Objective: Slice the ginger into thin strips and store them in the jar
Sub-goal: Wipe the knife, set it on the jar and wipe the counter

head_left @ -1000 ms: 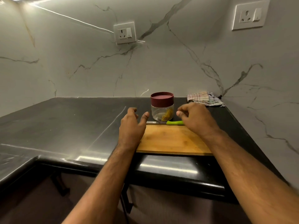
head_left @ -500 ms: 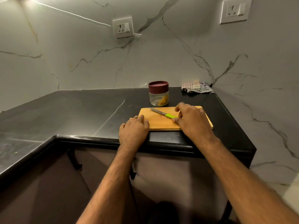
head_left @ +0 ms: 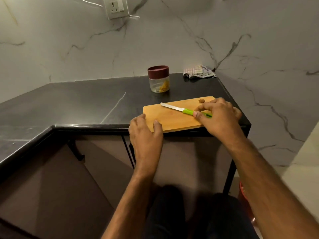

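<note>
My right hand [head_left: 218, 116] curls over the green plastic handle of the steel-bladed knife [head_left: 179, 110], fingers pinching it against the rectangular wooden cutting board [head_left: 174, 118]. My left hand [head_left: 145, 133] grips the board's near corner at the black stone counter [head_left: 77, 104] edge. A small brown ginger piece [head_left: 201, 100] lies just beyond my right hand; the clear plastic jar with the maroon lid [head_left: 158, 81] stands farther back. The board overhangs the edge, so pressing could tip it. Half a second ago the ginger was hidden.
</note>
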